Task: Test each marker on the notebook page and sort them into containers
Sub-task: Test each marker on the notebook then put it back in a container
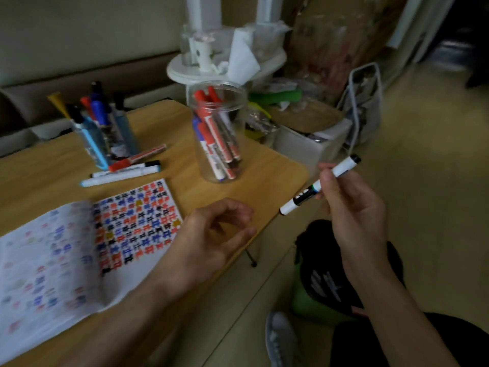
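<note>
White-barrelled marker (320, 185), black-capped, gripped mid-barrel in right hand (352, 205), held off the wooden table (264, 178) at its 3 o'clock edge. Left hand (211, 234) loosely curled, holding nothing, resting at 3 o'clock of the open notebook (87, 245). Clear jar (219, 133) of markers at 12 o'clock of left hand; second marker holder (105, 133) at 10 o'clock, three loose markers (124, 169) lying before it.
</note>
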A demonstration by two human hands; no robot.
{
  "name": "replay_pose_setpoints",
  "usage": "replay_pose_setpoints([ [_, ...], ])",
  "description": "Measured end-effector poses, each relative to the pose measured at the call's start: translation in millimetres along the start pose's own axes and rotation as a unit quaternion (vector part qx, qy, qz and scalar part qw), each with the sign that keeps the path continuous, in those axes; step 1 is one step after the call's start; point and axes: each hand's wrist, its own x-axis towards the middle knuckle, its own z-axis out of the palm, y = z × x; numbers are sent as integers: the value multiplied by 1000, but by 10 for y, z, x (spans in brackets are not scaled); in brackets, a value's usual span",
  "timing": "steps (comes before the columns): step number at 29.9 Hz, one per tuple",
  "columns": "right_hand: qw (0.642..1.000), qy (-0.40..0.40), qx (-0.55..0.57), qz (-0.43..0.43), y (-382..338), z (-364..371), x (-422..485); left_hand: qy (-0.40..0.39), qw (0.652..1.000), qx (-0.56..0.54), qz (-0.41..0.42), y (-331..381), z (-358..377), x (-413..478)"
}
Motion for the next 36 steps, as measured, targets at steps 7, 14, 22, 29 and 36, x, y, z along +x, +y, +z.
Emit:
replay_pose_setpoints([
  [7,995,74,-61,-15,98,-589,26,-35,999,-17,34,123,326,120],
  [14,976,179,-118,-30,201,-788,94,-36,998,-14,43,108,340,118],
  [22,996,35,-83,17,146,-232,44,14,999,35,30,-146,-250,-20],
  [29,992,-115,-32,42,159,623,-107,162,986,33,-25,-484,-822,-138],
  [36,975,-216,4,45,204,1442,-247,225,970,40,-82,-804,-1206,-203],
])
